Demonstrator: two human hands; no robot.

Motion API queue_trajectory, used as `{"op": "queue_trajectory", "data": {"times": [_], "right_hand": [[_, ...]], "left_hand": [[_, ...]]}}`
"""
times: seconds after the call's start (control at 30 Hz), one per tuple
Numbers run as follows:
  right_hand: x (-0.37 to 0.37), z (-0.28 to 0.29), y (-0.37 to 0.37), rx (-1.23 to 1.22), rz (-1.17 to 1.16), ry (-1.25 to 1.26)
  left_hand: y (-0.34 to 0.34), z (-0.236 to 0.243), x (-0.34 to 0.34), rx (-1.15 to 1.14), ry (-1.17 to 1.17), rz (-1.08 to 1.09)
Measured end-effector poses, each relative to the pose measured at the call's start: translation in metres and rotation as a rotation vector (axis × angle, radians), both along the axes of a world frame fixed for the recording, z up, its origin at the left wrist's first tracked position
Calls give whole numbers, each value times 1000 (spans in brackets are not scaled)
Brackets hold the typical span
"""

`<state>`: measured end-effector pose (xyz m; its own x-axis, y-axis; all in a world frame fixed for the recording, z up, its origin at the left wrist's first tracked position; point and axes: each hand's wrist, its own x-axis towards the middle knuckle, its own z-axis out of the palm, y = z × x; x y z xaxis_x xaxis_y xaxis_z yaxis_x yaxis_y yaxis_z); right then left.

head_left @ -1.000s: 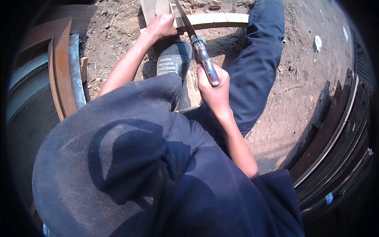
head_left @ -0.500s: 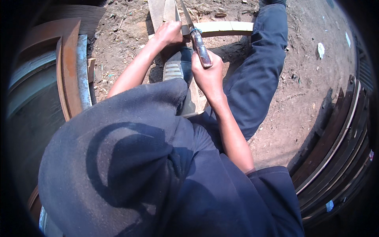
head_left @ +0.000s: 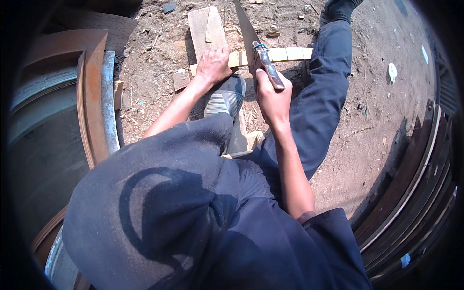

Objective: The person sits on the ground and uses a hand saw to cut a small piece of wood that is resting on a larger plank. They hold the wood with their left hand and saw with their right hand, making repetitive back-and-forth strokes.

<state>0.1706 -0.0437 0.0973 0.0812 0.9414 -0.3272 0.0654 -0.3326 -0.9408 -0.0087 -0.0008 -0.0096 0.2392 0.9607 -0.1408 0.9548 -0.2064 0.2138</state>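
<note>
My right hand (head_left: 274, 96) is wrapped round the dark, worn handle of a handsaw (head_left: 249, 30). A blue-green tie circles the saw where handle meets blade, and the blade points away from me, across a pale wooden strip (head_left: 285, 54). Crosswise lines mark the strip, which runs from beside my left hand to my right leg. My left hand (head_left: 213, 66) is closed over the strip's left part, knuckles up; its thumb is hidden. Just below that hand is my shoe (head_left: 226, 99). Beyond the fingers lies a wider pale board (head_left: 207, 29).
A brown wooden frame (head_left: 92, 96) with a whitish edge stands at the left. A small wood block (head_left: 181, 80) lies beside my left wrist. Dark planks (head_left: 401, 179) are stacked at the right. Chips and scraps litter the dirt ground (head_left: 367, 125).
The saw and my right hand have shifted right along the strip, away from my left hand. My left hand's fingers now reach further over the wood. The whole view has shifted slightly.
</note>
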Motion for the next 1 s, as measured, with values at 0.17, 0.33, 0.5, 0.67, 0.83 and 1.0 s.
{"op": "queue_trajectory", "data": {"times": [0.17,0.33,0.5,0.67,0.83,1.0], "right_hand": [[51,25,4,39,-134,-35],[74,34,13,64,-222,-68],[82,41,2,39,-188,-132],[70,41,-8,-78,-160,-35],[67,32,-13,-76,-125,-35],[66,35,-11,-84,-139,-40]], "left_hand": [[-9,-1,2,96,111,-32],[-15,3,9,222,39,4],[-19,6,13,344,74,5],[-21,2,12,312,62,18],[-18,3,13,426,39,-2],[-15,0,13,313,-97,51]]}}
